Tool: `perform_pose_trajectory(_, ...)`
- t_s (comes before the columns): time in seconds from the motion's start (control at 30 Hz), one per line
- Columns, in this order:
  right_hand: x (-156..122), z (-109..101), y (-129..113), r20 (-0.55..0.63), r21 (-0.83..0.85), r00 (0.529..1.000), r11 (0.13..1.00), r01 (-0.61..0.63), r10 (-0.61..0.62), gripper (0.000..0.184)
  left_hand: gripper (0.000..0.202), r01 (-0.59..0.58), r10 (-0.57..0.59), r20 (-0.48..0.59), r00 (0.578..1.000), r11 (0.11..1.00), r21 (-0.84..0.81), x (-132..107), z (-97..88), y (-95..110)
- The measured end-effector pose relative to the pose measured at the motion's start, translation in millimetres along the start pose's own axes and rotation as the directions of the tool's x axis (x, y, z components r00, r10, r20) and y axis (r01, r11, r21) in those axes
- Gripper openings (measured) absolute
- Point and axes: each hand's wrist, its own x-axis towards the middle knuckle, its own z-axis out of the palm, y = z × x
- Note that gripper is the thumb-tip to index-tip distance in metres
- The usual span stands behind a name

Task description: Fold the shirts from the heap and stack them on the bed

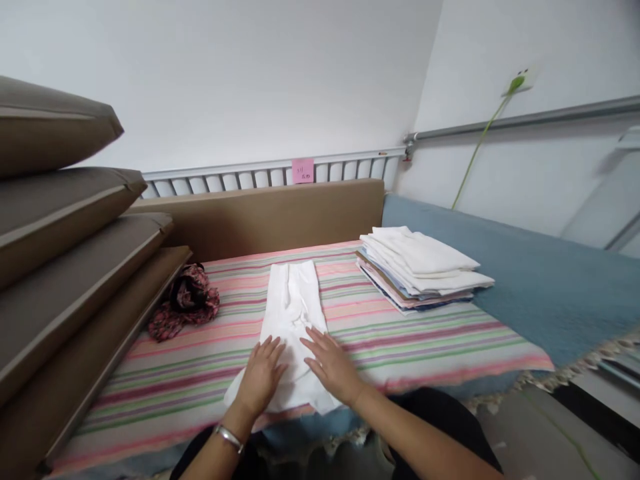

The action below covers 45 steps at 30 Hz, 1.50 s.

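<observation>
A white garment (290,313) lies folded lengthwise on a striped cloth (410,340) in front of me. My left hand (261,375) rests flat on its near left part, fingers stretched out. My right hand (330,363) lies flat on its near right part, fingers spread. Neither hand grips anything. A bracelet sits on my left wrist.
A stack of folded clothes (420,267) sits at the right on the striped cloth. A dark floral bundle (186,300) lies at the left beside stacked brown cushions (65,267). A blue cover (525,280) spreads to the right. A brown board (270,217) stands behind.
</observation>
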Motion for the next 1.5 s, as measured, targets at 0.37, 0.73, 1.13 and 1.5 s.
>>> perform_pose_trajectory(0.37,-1.0,44.0,30.0,0.267,-0.01,0.963,1.0,-0.027,0.029,0.056,0.053,0.083,-0.076,0.159,0.984,0.996,-0.039,8.9,54.0,2.9)
perform_pose_trajectory(0.73,-43.1,-10.6,71.1,0.405,0.072,0.881,0.969,0.237,-0.245,0.071,0.088,-0.011,0.058,0.41,0.91,0.993,-0.115,-80.0,-17.8,-77.5)
perform_pose_trajectory(1.13,-33.1,12.3,99.5,0.144,-0.134,0.955,0.951,0.277,-0.258,0.058,0.087,-0.212,0.176,0.363,0.915,0.975,0.063,-43.9,-8.0,-89.8)
perform_pose_trajectory(1.5,-9.4,37.0,113.2,0.11,-0.111,0.926,0.921,0.372,-0.361,0.057,0.062,-0.24,0.228,0.273,0.935,0.971,0.011,-20.5,-20.4,-116.9)
